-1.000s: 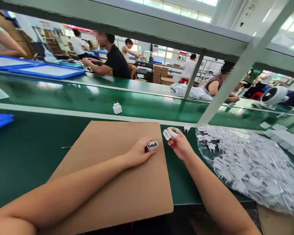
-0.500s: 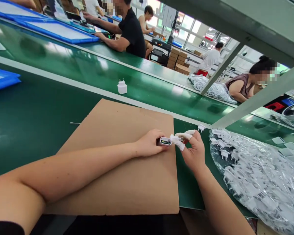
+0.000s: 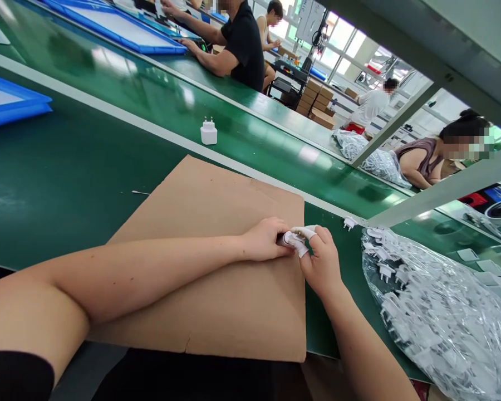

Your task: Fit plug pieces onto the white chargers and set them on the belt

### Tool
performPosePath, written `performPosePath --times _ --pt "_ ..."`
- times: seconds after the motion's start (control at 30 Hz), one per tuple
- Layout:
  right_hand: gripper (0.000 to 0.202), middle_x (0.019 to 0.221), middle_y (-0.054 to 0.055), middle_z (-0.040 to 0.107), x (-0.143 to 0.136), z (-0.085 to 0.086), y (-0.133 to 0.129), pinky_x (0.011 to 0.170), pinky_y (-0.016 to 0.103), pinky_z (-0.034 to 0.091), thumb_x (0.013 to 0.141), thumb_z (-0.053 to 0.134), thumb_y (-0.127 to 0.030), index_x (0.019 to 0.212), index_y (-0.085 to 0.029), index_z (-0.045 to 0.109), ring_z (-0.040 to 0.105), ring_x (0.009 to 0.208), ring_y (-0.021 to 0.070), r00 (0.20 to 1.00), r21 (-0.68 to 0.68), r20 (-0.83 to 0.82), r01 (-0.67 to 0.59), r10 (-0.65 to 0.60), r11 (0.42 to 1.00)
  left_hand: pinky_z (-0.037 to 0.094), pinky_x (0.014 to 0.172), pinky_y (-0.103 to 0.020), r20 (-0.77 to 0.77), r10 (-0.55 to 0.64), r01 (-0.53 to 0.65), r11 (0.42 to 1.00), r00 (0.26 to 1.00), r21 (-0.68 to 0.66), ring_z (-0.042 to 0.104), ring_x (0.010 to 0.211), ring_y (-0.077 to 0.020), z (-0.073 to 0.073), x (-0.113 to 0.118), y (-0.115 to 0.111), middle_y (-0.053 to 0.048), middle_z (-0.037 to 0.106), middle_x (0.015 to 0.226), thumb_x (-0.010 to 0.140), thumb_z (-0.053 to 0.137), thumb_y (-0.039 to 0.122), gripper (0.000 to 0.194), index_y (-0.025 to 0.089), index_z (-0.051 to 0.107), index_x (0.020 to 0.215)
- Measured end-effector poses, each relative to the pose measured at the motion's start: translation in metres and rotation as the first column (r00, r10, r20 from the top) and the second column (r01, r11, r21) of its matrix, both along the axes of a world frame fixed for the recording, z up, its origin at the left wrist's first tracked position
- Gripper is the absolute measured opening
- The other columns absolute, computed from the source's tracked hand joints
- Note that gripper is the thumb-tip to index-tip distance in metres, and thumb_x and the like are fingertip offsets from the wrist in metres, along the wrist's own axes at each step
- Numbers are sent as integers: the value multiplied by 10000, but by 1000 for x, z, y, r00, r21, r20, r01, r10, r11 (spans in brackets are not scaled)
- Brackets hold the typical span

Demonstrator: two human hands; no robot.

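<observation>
My left hand is closed around a white charger housing above the right part of a cardboard sheet. With white finger cots on its thumb and fingertips, my right hand pinches a white plug cap against the housing's end. The fingers partly cover the cap, so I cannot tell whether it is seated. To the right of that hand lies a clear plastic bag full of white plug caps. One loose plug cap sits just beyond the hand.
Past the cardboard, a white charger stands pins up on the green conveyor belt. A blue tray lies on the left. A thin swab-like stick touches the cardboard's left edge. A slanted metal post rises at right. Several people work across the belt.
My right hand has brought the plug cap onto the open end of the housing, covering the circuit board seen inside before. The camera view has shifted slightly.
</observation>
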State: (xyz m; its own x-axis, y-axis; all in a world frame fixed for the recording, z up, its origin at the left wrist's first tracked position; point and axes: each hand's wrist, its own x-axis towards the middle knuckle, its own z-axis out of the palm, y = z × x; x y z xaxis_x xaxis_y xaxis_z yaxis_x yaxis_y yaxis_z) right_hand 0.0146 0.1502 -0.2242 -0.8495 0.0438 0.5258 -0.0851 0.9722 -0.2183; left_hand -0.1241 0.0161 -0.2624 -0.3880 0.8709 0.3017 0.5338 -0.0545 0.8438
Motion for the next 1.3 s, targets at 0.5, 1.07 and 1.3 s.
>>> performPosePath --times 0.5,1.07,1.3 --pt "258 786 4 557 -9 12 8 1178 468 355 794 504 -55 906 -235 651 589 777 196 992 91 77 -107 100 990 455 720 -296 -3 1 -1 998 1000 -65 593 818 -194 5 0 -2 -8 600 792 770 805 323 185 182 687 788" --pt "261 860 8 622 -8 -10 8 1175 460 307 777 612 -105 969 -246 721 617 917 204 997 -86 63 50 -45 995 502 805 -320 65 50 -48 998 997 -41 643 876 -221 6 8 -3 -39 683 871 777 740 365 189 181 698 780" --pt "662 1535 158 503 -12 -28 62 1211 490 326 966 617 -383 1573 -208 423 453 1427 310 907 -379 -24 381 -420 843 541 751 -336 109 157 -127 963 982 -238 685 838 -255 17 5 6 -57 755 945 714 751 558 473 189 748 1009"
